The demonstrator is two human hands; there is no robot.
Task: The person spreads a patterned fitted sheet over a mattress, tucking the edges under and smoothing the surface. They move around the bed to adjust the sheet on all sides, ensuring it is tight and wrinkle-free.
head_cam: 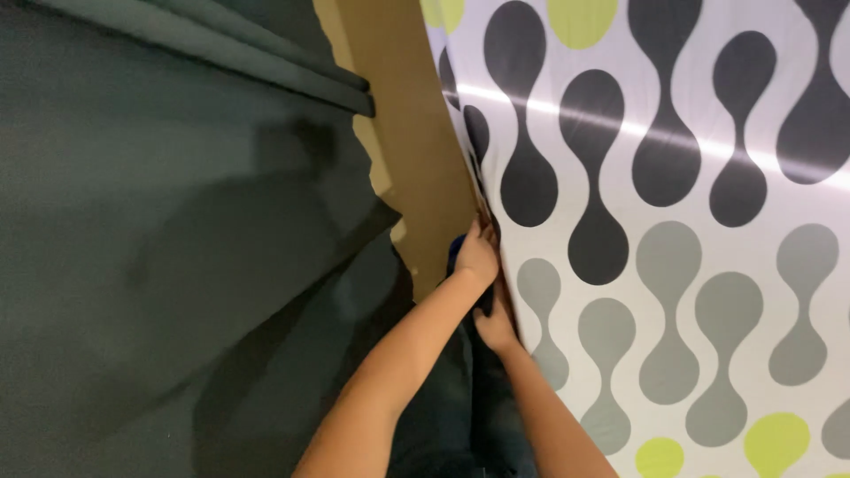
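Note:
A white sheet [673, 177] printed with black, grey and lime rounded shapes covers the right of the head view. Both my hands grip its left edge. My left hand [479, 252] pinches the edge higher up, beside a tan board [416, 133]. My right hand [496, 326] holds the same edge just below it, partly hidden behind the left forearm. A small blue thing [455, 246] peeks out behind my left hand; what it is cannot be told.
Dark green fabric [159, 248] fills the left half, with a folded dark green band [266, 62] across the top. The tan board stands between the green fabric and the patterned sheet. Dark cloth [443, 398] lies under my forearms.

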